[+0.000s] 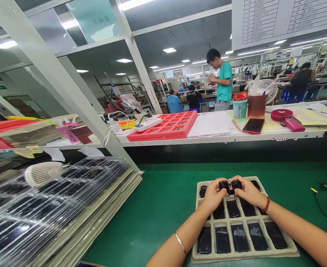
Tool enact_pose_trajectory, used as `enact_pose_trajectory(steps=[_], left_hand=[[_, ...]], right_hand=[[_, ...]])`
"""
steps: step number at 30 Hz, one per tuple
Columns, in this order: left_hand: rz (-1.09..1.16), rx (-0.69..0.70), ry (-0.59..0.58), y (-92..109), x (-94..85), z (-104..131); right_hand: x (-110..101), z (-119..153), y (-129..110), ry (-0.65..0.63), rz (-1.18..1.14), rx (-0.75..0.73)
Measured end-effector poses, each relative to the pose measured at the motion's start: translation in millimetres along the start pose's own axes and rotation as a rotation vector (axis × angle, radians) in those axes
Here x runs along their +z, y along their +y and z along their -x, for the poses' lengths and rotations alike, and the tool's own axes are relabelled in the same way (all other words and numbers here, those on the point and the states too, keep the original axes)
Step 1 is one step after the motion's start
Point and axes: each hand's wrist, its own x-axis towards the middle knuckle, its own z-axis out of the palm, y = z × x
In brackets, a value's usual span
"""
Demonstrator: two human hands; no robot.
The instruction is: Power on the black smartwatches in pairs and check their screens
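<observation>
A beige moulded tray [212, 256] lies on the green bench with dark, glossy, rounded-rectangular devices in its compartments, such as the black device [240, 237] in the front row. Over the tray's back rows, my left hand [215, 194] is closed on a small black rounded device [224, 185], thumb against its near side. Close beside it, my right hand [249, 193] pinches a second small black device [236, 184]. The two pieces are held side by side at about the same height. My fingers partly hide them and the compartments beneath. Their exact kind is unclear.
Stacked clear plastic trays [68, 200] of dark devices stand at left, with a white fan [43, 173] on top. A shelf behind carries a red compartment tray [169, 124], papers [209, 124] and a phone [253, 125]. A black cable [320, 207] lies right. A person [224, 81] stands beyond.
</observation>
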Motion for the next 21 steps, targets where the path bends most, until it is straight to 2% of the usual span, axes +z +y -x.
enact_pose_trajectory(steps=[6, 13, 21], left_hand=[[-0.015, -0.013, 0.016, 0.7, -0.5, 1.0], [-0.014, 0.001, 0.045, -6.4, -7.1, -3.3], [0.014, -0.002, 0.036, -9.5, -9.3, -4.3]], right_hand=[[0.6, 0.2, 2.0, 0.025, 0.031, -0.012], [-2.1, -2.9, 6.6, 0.057, -0.160, 0.120], [-9.3, -5.2, 9.1, 0.025, -0.333, 0.167]])
